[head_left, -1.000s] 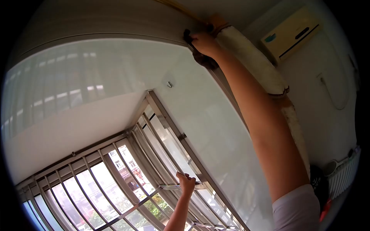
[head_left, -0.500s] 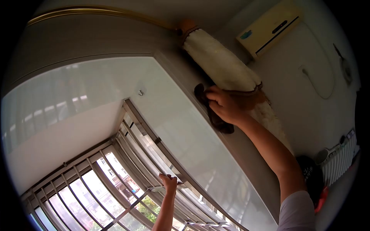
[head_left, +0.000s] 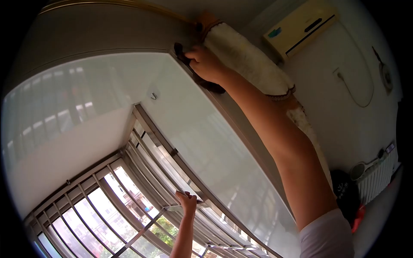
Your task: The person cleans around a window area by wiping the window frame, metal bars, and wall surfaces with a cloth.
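My right hand [head_left: 205, 63] is closed on a dark brown cloth [head_left: 210, 86] and presses it to the frame [head_left: 241, 116], near the frame's upper corner. The cloth lies bunched along the frame, partly hidden behind my fingers. Lower down, my left hand [head_left: 186, 202] is closed around a metal bar [head_left: 200, 204] by the barred window. Between my hands stretches a glossy pale panel [head_left: 211, 146] with a small metal hook [head_left: 153, 96] on it.
A gathered cream curtain [head_left: 247, 60] with brown trim hangs right beside my right arm. An air conditioner [head_left: 301, 28] is on the wall behind. Window bars [head_left: 88, 198] fill the lower left. A white radiator [head_left: 374, 185] and a dark cap-like thing [head_left: 343, 191] are at lower right.
My right hand has slid the cloth up and left along the frame to its corner. The left hand keeps its hold on the bar. The view has shifted slightly.
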{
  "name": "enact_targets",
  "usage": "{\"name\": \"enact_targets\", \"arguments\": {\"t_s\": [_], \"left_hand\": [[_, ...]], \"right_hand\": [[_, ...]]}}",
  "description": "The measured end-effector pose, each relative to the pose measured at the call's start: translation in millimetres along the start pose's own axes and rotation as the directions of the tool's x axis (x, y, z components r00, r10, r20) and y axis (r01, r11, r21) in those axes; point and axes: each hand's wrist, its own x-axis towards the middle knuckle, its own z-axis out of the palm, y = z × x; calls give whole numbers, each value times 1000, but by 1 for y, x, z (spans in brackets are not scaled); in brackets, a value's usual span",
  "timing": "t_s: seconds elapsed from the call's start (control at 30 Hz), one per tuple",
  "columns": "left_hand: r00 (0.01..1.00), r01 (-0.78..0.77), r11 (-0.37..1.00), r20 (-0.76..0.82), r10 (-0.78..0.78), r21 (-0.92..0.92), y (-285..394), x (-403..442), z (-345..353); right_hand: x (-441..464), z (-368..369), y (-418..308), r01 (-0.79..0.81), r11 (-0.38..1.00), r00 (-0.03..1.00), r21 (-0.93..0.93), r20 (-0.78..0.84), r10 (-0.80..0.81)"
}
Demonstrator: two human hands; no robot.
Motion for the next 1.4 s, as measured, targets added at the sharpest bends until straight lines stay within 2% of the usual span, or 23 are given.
{"name": "enact_targets", "arguments": {"t_s": [0.07, 0.1, 0.17, 0.2, 0.27, 0.3, 0.37, 0.47, 0.53, 0.6, 0.67, 0.8, 0.93, 0.97, 1.03, 1.17, 1.27, 1.33, 1.37, 1.4], "left_hand": [[1000, 3, 1000, 1, -3, -6, -4, -2, 0], [999, 35, 999, -23, -35, 18, -2, 1, 3], [997, 60, 998, -54, -58, 36, 0, 0, 3], [997, 61, 998, -56, -59, 35, -1, 1, 3], [995, 80, 995, -59, -77, 54, -3, 3, 6], [995, 83, 995, -66, -80, 53, -3, 3, 5], [998, 61, 998, -25, -61, 16, 0, 1, 3], [997, 74, 997, 18, -74, -17, -5, 3, -2], [994, 102, 993, 43, -99, -62, 13, -4, -4], [996, 86, 996, 8, -85, -40, 15, -6, -1], [998, 62, 995, -15, -63, -79, 4, -2, 2], [998, 59, 997, 12, -59, -45, 8, -5, -1], [1000, 15, 999, 23, -15, -35, -4, -2, -3], [1000, -4, 999, 15, 4, -38, -11, 1, -3], [999, 10, 998, 38, -8, -58, -3, -1, -5], [998, 2, 996, 65, 4, -90, -7, -1, -6], [998, 8, 989, 71, 3, -150, -12, 0, -4], [998, -13, 991, 60, 21, -133, -13, 1, -3], [997, -36, 988, 56, 45, -149, -20, 2, -1], [998, -27, 986, 56, 36, -162, -22, 2, -1]], "right_hand": [[-31, 3, 8, 226, 974, 960, 16, -171, -220], [-44, -1, 8, 235, 972, 958, 6, -172, -230], [-64, -6, 5, 342, 935, 928, -96, -121, -352], [-61, -9, -3, 344, 934, 928, -95, -120, -354], [-46, -12, -20, 237, 943, 968, -235, -31, -251], [-34, -5, -24, 242, 943, 967, -229, -27, -255], [-9, 5, -28, 261, 893, 943, -367, -99, -317], [3, 5, -26, 218, 934, 965, -285, -80, -250], [-11, -1, -24, 242, 902, 957, -358, -63, -282], [-31, -3, -22, 321, 822, 923, -471, -41, -384], [-29, -5, -25, 330, 798, 921, -504, -16, -390], [6, 4, -28, 299, 740, 931, -603, 16, -364], [14, 8, -22, 340, 754, 886, -562, -77, -458], [12, 7, -21, 341, 752, 887, -564, -72, -456], [6, 1, -30, 298, 780, 935, -550, 6, -354], [-30, -7, -33, 324, 758, 934, -566, 62, -352], [-46, -11, -39, 331, 725, 931, -604, 85, -355], [-48, -11, -47, 305, 653, 941, -693, 114, -319], [-47, -9, -50, 306, 587, 932, -749, 110, -346], [-46, -7, -56, 318, 579, 929, -751, 125, -349]]}}
